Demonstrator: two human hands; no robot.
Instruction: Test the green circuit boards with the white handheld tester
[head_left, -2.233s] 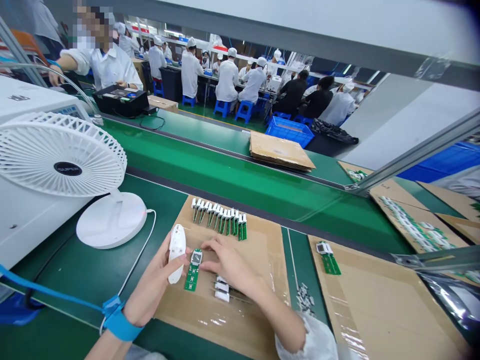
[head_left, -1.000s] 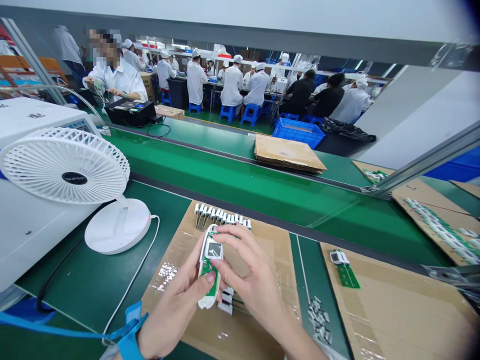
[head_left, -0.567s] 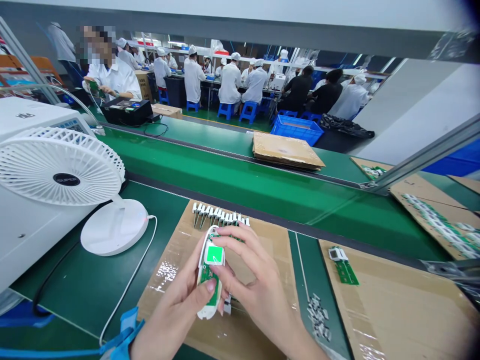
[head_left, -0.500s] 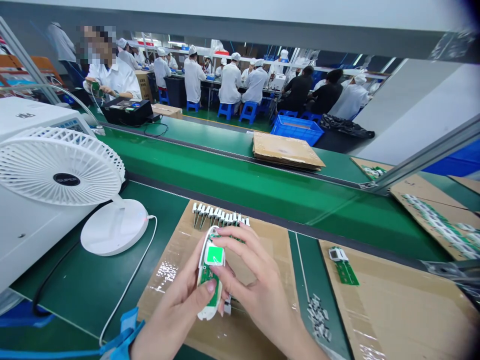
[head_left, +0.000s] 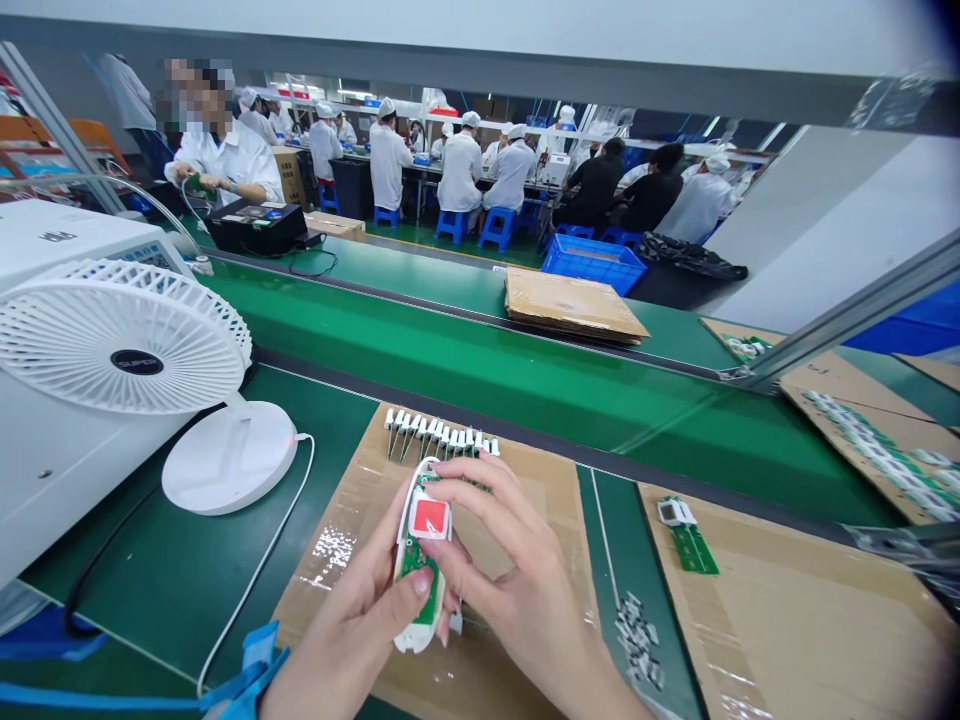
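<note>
A green circuit board (head_left: 430,603) sits in a white oval plastic shell (head_left: 415,636), tilted up over a cardboard sheet. Its small square screen (head_left: 430,519) glows red in a white frame. My left hand (head_left: 373,600) is closed round the shell's left side, thumb on the lower board. My right hand (head_left: 504,545) pinches the assembly from the right, fingertips at the top and thumb by the screen. A small part beneath the hands is mostly hidden. Just beyond lies a row of white parts with thin metal leads (head_left: 439,432).
A white fan (head_left: 127,345) stands left, its cable (head_left: 259,560) running across the bench. Small metal parts (head_left: 637,640) lie right of the cardboard (head_left: 322,570). One board with a screen (head_left: 690,535) rests on another cardboard sheet. A co-worker (head_left: 229,155) sits across the green line.
The screen has turned from green to red. Both hands keep their grip on the assembly with hardly any movement. The co-worker across the line has lowered their hands slightly.
</note>
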